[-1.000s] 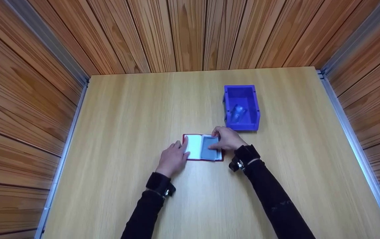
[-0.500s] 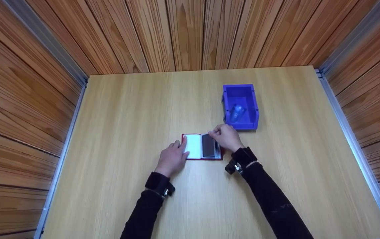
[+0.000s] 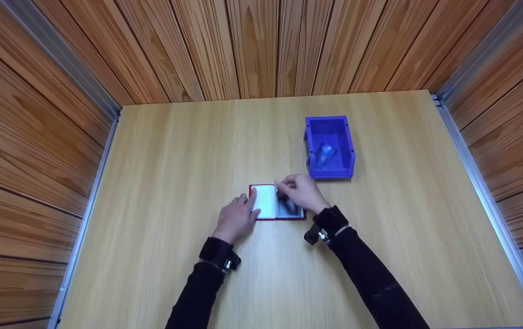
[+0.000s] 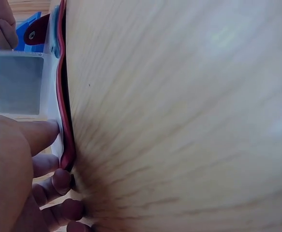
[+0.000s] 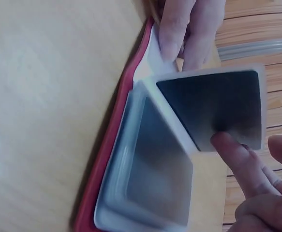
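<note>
A small red card holder lies spread open on the table, with clear plastic sleeves inside. My left hand rests at its left side, fingertips on the white page and by the cover edge. Over the right half is my right hand. In the right wrist view one sleeve stands raised, dark card-like insert inside; a right fingertip touches its face while the thumb is apart from it. More sleeves lie beneath. The left wrist view shows the raised sleeve beyond my left hand.
A blue-purple open bin stands behind and right of the card holder, with a translucent bluish item inside. Wood-plank walls and metal rails border the table.
My right hand has moved left across the holder, lifting a sleeve from the right half and swinging it up toward the left. My left hand has stayed in place.
</note>
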The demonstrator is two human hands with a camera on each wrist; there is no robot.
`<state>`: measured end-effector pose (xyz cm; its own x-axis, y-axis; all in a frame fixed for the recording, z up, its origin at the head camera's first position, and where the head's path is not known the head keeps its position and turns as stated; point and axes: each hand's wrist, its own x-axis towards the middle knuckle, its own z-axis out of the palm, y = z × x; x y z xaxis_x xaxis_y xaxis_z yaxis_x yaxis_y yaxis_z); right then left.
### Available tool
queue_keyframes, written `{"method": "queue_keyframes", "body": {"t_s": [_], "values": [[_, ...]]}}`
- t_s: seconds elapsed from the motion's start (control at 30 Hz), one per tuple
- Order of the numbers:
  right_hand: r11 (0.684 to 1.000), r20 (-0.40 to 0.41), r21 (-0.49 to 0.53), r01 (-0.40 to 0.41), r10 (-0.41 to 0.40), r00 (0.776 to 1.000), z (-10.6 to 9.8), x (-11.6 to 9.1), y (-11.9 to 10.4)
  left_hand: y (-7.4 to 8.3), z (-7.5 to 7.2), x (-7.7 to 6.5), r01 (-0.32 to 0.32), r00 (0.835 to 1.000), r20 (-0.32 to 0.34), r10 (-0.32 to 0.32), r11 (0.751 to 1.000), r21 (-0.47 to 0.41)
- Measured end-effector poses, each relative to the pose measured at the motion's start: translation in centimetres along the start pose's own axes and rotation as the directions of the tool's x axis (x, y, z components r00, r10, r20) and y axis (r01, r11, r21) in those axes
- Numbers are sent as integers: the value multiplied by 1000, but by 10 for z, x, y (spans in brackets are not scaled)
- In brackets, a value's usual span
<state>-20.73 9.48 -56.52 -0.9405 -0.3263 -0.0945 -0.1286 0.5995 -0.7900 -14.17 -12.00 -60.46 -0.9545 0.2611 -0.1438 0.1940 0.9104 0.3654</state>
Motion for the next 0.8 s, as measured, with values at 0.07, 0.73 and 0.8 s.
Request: {"method": "queue_keyframes", "body": {"t_s": [0.07,0.73,0.8], "values": [[1000,39,12,18,-19,999,3,-1,-1,-2,0,1,3,1000,-1,-3,1000,-17],[991,141,-113,71,-54,989,18,-6,1,-19,-11,4,20,1000,15,-16,957,-288],[991,136,-115,67,-51,989,17,-6,1,-19,-12,4,-3,1000,6,4,960,-281]]}}
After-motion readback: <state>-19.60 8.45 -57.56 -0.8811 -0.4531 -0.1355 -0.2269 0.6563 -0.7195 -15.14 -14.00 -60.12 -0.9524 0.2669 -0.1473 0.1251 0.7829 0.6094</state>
